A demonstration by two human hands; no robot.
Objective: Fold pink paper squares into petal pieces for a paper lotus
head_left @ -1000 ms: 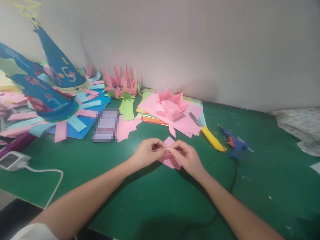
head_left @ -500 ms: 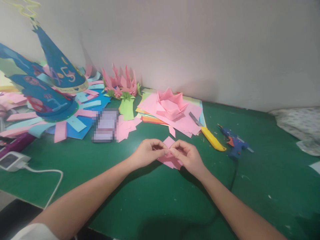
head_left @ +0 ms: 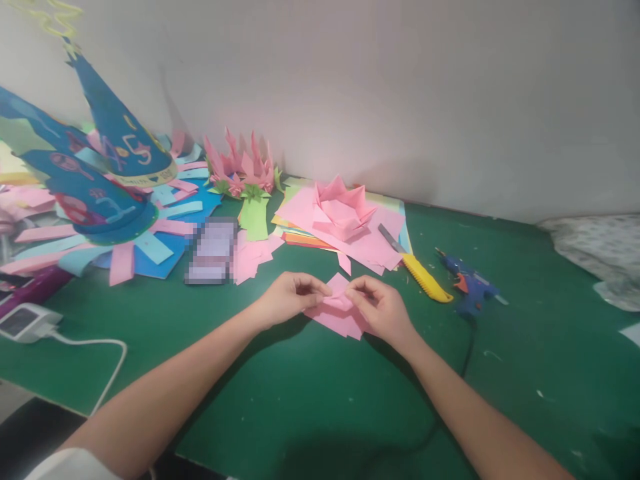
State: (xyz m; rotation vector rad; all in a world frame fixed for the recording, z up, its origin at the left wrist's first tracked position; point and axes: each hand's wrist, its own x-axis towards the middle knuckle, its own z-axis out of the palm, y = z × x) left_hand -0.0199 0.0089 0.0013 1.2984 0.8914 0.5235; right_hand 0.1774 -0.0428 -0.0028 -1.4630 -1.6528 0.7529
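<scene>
A glue gun (head_left: 473, 291), cutter (head_left: 423, 277) and 2 decorated cones (head_left: 117, 117) suggest a craft workspace.

Folded pink paper flower (head_left: 345, 212) on flat stacked multicoloured paper sheets (head_left: 297, 208), rear of green tabletop (head_left: 270, 393). Yellow-handled cutter (head_left: 425, 278) right of it, blue plastic glue gun (head_left: 470, 285) farther right. Blue paper cone hats (head_left: 117, 127) far left. Small pink paper piece (head_left: 339, 302) in front, between left hand (head_left: 290, 300) and right hand (head_left: 384, 312).

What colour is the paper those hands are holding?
The paper is pink; the head view, the only one, shows it.
</scene>
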